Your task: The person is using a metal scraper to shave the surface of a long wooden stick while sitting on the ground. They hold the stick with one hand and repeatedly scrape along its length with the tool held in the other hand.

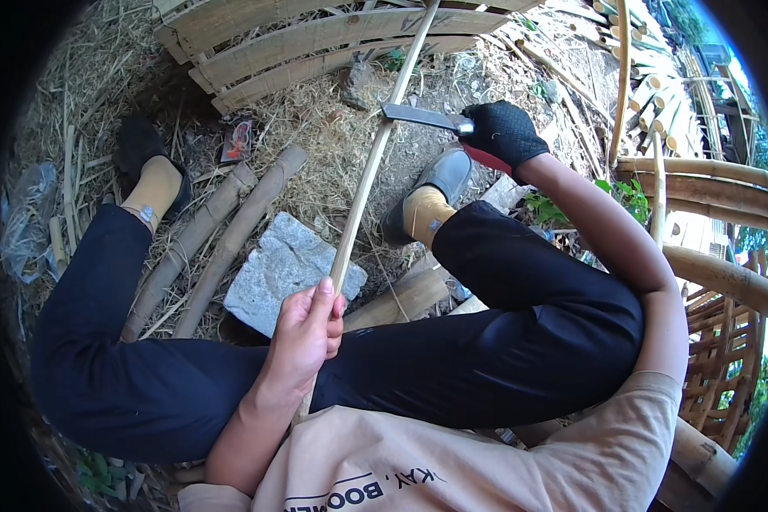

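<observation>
Holding low, left hand (303, 328): closed bare around the lower part of a long pale strip (363, 192), with the thumb laid along the top, probably to stop any twisting.
Gloved right hand (502, 135): shut around the handle end of a knife (422, 116), mostly hiding the grip. Covered in a black glove, likely for better hold and some protection.
Blade: set crosswise over the strip, apparently touching near the tip. Kept well apart from the bare fingers, which seems pretty sensible.
Strip: slanting up between the feet, from beside the shirt (486, 461) to in front of a slatted panel (324, 38) at the far edge of the ground (77, 77). Maybe braced at the near end, but can't tell for sure.
Dark trousers (486, 358): bent at both knees, with the shoes (448, 175) planted well apart, probably to leave a lane for the strip.
Stone block (286, 260): lying on the ground, partly covered by the strip from this angle. Can't tell about contact.
Bamboo poles (230, 247): lying side by side, toward the ground's left edge from the block.
Cut bamboo (661, 94): piled at the far right corner of the ground.
</observation>
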`<state>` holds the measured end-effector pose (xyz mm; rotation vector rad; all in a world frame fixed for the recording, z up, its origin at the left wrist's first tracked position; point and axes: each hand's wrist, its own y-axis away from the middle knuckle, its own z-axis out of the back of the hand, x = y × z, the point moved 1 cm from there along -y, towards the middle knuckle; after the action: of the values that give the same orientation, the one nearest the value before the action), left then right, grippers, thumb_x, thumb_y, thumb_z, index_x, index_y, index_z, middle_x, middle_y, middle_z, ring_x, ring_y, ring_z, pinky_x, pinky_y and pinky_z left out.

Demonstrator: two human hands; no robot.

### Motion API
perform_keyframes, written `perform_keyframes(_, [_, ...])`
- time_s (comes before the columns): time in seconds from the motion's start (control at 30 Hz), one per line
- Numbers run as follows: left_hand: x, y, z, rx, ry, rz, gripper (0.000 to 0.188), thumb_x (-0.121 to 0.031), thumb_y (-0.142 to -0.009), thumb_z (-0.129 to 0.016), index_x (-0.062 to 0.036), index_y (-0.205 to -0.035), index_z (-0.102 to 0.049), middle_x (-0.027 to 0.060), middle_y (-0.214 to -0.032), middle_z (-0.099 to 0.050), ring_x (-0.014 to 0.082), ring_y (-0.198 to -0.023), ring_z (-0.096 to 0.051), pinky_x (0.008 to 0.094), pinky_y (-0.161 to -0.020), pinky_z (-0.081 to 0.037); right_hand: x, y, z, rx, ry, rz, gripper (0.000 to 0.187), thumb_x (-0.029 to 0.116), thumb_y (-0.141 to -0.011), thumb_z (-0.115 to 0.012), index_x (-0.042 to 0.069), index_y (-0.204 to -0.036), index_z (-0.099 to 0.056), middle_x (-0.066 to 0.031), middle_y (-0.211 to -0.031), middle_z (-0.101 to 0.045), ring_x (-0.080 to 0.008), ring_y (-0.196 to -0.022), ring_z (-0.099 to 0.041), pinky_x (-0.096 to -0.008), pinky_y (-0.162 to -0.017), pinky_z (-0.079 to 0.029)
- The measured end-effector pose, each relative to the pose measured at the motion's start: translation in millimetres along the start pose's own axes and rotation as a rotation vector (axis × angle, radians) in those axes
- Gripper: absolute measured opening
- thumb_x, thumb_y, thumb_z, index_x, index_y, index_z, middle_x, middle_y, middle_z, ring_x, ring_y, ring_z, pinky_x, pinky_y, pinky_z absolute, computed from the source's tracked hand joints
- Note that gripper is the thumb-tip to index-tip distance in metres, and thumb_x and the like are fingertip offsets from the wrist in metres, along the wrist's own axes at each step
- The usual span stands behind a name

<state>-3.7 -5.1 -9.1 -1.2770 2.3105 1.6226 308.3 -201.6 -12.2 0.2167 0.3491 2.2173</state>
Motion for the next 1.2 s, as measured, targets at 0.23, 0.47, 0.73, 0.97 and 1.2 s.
perform_keyframes(0.23, [-3, -2, -3, -0.004, 0.0, -0.015, 0.038, -0.039, -0.107, -0.04, -0.0118, -0.082, -0.047, -0.0102, -0.058, -0.032, -0.0014, -0.043, -0.025, 0.0176, -0.039, -0.02, -15, 8, -4, 0.043, -0.121, -0.207, 0.042, 0.046, -0.084, -0.064, 0.012, -0.108, -0.073, -0.0195, -0.093, -0.071, -0.0387, -0.087, -0.068, -0.0432, -0.081, -0.053])
perform_keyframes(0.47, [-2, -4, -5, -0.016, -0.02, -0.022, 0.038, -0.041, -0.106, -0.041, -0.0115, -0.082, -0.048, -0.0104, -0.058, -0.032, -0.0016, -0.043, -0.025, 0.0173, -0.039, -0.021, 42, 32, -13, 0.161, -0.191, 0.261, 0.032, 0.041, -0.081, -0.067, 0.013, -0.096, -0.073, -0.0198, -0.085, -0.07, -0.0395, -0.082, -0.068, -0.0468, -0.076, -0.053])
perform_keyframes(0.73, [2, -3, -4, 0.004, -0.062, -0.018, 0.038, -0.041, -0.107, -0.039, -0.0134, -0.081, -0.046, -0.0102, -0.056, -0.031, -0.001, -0.043, -0.024, 0.0177, -0.038, -0.02, 60, 27, -7, 0.182, -0.034, 0.293, 0.024, 0.034, -0.078, -0.067, 0.014, -0.09, -0.073, -0.0177, -0.081, -0.07, -0.0382, -0.081, -0.068, -0.0467, -0.075, -0.054])
perform_keyframes(0.97, [6, -4, -5, 0.003, -0.072, -0.014, 0.039, -0.041, -0.107, -0.038, -0.0131, -0.081, -0.046, -0.0101, -0.056, -0.031, -0.0006, -0.042, -0.023, 0.0184, -0.039, -0.019, 24, 5, -2, 0.1, -0.01, 0.132, 0.021, 0.03, -0.08, -0.066, 0.014, -0.091, -0.074, -0.0165, -0.085, -0.071, -0.0369, -0.082, -0.069, -0.0452, -0.077, -0.055])
perform_keyframes(1.2, [1, 0, -6, -0.008, -0.056, -0.016, 0.039, -0.04, -0.107, -0.038, -0.0127, -0.081, -0.046, -0.0099, -0.056, -0.031, -0.0006, -0.042, -0.023, 0.0187, -0.038, -0.019, 12, -6, -6, 0.015, 0.003, 0.15, 0.023, 0.032, -0.079, -0.067, 0.014, -0.09, -0.075, -0.0176, -0.082, -0.07, -0.0374, -0.08, -0.069, -0.0451, -0.075, -0.055])
